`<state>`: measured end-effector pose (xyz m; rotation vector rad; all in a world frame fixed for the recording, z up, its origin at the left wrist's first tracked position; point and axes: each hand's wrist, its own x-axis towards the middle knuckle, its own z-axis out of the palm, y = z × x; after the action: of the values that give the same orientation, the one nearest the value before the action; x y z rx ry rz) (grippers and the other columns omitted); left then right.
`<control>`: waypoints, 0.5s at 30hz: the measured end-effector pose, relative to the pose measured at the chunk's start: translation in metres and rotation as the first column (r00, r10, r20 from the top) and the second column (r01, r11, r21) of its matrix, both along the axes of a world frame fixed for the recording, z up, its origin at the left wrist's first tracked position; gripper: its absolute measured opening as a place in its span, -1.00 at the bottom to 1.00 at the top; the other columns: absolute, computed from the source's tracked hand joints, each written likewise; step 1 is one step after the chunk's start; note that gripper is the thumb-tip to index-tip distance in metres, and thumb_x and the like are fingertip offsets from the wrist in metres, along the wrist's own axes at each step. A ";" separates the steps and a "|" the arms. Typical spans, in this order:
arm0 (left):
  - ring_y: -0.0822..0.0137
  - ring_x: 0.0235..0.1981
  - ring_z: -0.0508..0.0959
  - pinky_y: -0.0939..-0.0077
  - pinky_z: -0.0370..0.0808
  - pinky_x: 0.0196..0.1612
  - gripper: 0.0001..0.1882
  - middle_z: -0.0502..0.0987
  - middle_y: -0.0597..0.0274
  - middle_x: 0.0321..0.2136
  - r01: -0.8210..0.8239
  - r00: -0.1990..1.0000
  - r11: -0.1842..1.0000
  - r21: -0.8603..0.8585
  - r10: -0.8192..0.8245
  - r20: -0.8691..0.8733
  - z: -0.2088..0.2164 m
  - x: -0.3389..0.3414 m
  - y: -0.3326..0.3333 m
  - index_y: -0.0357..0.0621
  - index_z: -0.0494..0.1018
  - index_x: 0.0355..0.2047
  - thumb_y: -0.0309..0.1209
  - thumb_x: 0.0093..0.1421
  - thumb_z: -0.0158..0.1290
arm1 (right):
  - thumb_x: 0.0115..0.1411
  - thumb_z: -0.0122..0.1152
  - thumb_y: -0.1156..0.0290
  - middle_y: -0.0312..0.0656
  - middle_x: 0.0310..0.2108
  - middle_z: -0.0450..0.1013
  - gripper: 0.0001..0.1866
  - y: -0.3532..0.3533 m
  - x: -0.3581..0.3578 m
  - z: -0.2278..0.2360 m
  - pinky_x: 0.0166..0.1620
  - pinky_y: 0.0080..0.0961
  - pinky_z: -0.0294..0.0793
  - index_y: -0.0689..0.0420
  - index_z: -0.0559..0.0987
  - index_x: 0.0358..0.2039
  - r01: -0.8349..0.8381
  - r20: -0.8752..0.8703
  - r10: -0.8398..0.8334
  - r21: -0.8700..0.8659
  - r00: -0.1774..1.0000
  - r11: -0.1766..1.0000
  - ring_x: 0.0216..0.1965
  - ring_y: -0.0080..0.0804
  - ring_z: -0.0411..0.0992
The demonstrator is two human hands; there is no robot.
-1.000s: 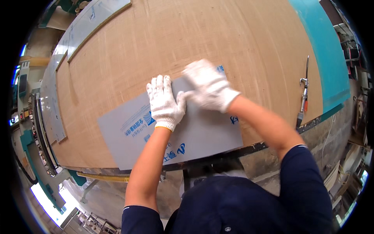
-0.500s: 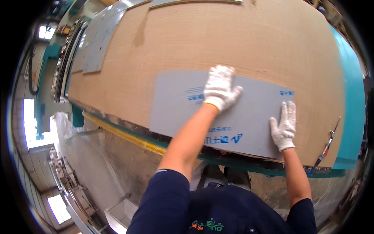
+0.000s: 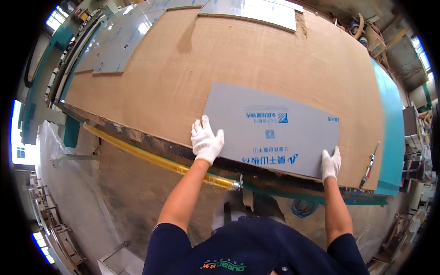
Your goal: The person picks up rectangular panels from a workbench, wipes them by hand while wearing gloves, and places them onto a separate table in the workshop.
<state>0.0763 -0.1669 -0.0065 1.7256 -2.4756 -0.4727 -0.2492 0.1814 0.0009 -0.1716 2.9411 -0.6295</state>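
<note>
A grey panel [image 3: 233, 114] with blue printing lies flat on a large tan board in front of me. At its left edge is my left white-gloved hand [image 3: 207, 140], open, its fingers spread on the tan board and the thumb reaching over the panel. My right white-gloved hand [image 3: 331, 164] is closed on the panel's near right corner, with the thumb on top and the fingers along the right edge. The undersides of both hands are hidden.
The tan board [image 3: 156, 91] covers the worktable. Shiny film-covered panels [image 3: 252, 13] lie at its far side, more [image 3: 121, 50] at the far left. A slim tool with a metal tip [image 3: 368, 170] rests right of my right hand. A yellow tube [image 3: 151, 156] runs along the near edge.
My left hand has moved from the panel's top to its left edge, uncovering printing. The right hand has slid nearer along the right edge. My view has shifted.
</note>
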 end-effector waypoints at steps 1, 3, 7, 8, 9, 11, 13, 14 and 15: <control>-0.20 0.38 0.30 0.02 0.31 0.40 -0.10 0.33 -0.30 0.33 -0.059 0.995 0.998 0.011 0.059 -0.078 0.009 -0.006 -0.002 -0.16 0.21 0.44 0.01 0.18 0.16 | 0.28 0.25 0.11 0.09 0.38 0.34 -0.22 -0.001 -0.013 0.000 0.45 -0.19 0.20 0.30 0.36 0.39 0.066 0.081 -0.056 -0.138 0.995 0.988 0.41 -0.05 0.27; -0.19 0.29 0.42 0.10 0.37 0.36 -0.14 0.43 -0.32 0.25 -0.120 0.989 0.977 0.176 0.133 -0.059 0.045 -0.007 -0.011 -0.17 0.24 0.41 0.03 0.20 0.10 | 0.27 0.27 0.08 0.05 0.35 0.39 -0.23 0.017 -0.032 0.007 0.40 -0.21 0.26 0.31 0.40 0.36 0.148 0.214 -0.094 -0.253 0.972 0.956 0.36 -0.09 0.34; -0.13 0.14 0.58 0.09 0.46 0.24 -0.28 0.61 -0.26 0.07 -0.269 0.938 0.891 0.365 0.329 -0.110 0.044 0.022 -0.030 -0.18 0.49 0.21 0.09 0.21 -0.01 | 0.36 0.11 0.02 -0.07 0.21 0.51 -0.40 0.025 -0.018 0.023 0.27 -0.16 0.40 0.22 0.54 0.22 0.390 0.575 -0.122 -0.369 0.809 0.844 0.19 -0.13 0.46; -0.13 0.13 0.59 0.08 0.47 0.23 -0.31 0.62 -0.26 0.06 -0.244 0.927 0.862 0.445 0.342 -0.155 0.030 0.037 -0.033 -0.19 0.55 0.13 0.09 0.21 0.00 | 0.39 0.05 0.01 -0.08 0.18 0.52 -0.43 0.048 -0.022 0.012 0.25 -0.15 0.42 0.19 0.54 0.20 0.440 0.641 -0.029 -0.492 0.767 0.751 0.17 -0.14 0.47; -0.14 0.12 0.59 0.07 0.48 0.21 -0.34 0.63 -0.27 0.04 -0.211 0.912 0.824 0.526 0.359 -0.197 0.021 0.046 -0.029 -0.21 0.61 0.06 0.09 0.20 0.00 | 0.42 0.00 0.00 -0.10 0.15 0.54 -0.44 0.066 -0.029 0.004 0.23 -0.14 0.44 0.17 0.55 0.19 0.496 0.690 0.072 -0.584 0.720 0.642 0.15 -0.14 0.48; 0.04 -0.02 0.65 0.15 0.50 0.13 -0.35 0.69 -0.15 -0.09 -0.308 0.773 0.747 0.589 0.557 -0.303 0.051 0.064 0.015 -0.34 0.66 -0.09 0.11 0.29 0.05 | 0.46 -0.09 -0.04 -0.10 0.14 0.55 -0.42 0.074 -0.017 0.022 0.22 -0.14 0.46 0.15 0.54 0.21 0.497 0.681 0.115 -0.628 0.723 0.599 0.15 -0.15 0.48; 0.17 -0.08 0.63 0.20 0.50 0.10 -0.34 0.69 -0.03 -0.11 -0.301 0.493 0.600 0.741 0.763 -0.418 0.075 0.102 0.050 -0.37 0.64 -0.05 0.11 0.33 0.08 | 0.49 -0.15 -0.08 -0.11 0.14 0.55 -0.39 0.075 -0.003 0.036 0.22 -0.15 0.47 0.15 0.53 0.23 0.511 0.679 0.187 -0.680 0.710 0.525 0.15 -0.17 0.49; 0.29 -0.15 0.57 0.28 0.50 0.05 -0.32 0.67 0.11 -0.19 -0.368 0.391 0.642 0.673 0.763 -0.514 0.073 0.124 0.069 -0.42 0.64 -0.06 0.11 0.38 0.09 | 0.50 -0.16 -0.10 -0.12 0.14 0.54 -0.38 0.074 -0.001 0.038 0.23 -0.17 0.47 0.15 0.52 0.23 0.527 0.676 0.228 -0.705 0.700 0.474 0.15 -0.17 0.48; 0.28 -0.04 0.56 0.27 0.49 0.09 -0.30 0.64 0.08 -0.03 -0.348 0.139 0.629 0.695 0.767 -0.626 0.068 0.152 0.085 -0.41 0.59 0.06 0.13 0.40 0.07 | 0.51 -0.18 -0.12 -0.12 0.14 0.54 -0.36 0.072 0.004 0.036 0.23 -0.18 0.47 0.15 0.51 0.24 0.547 0.675 0.277 -0.726 0.684 0.418 0.16 -0.18 0.48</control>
<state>0.2287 -0.0818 0.0613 1.6290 -0.8055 -1.3990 -0.2455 0.2536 0.0373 0.2349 1.5291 -1.7959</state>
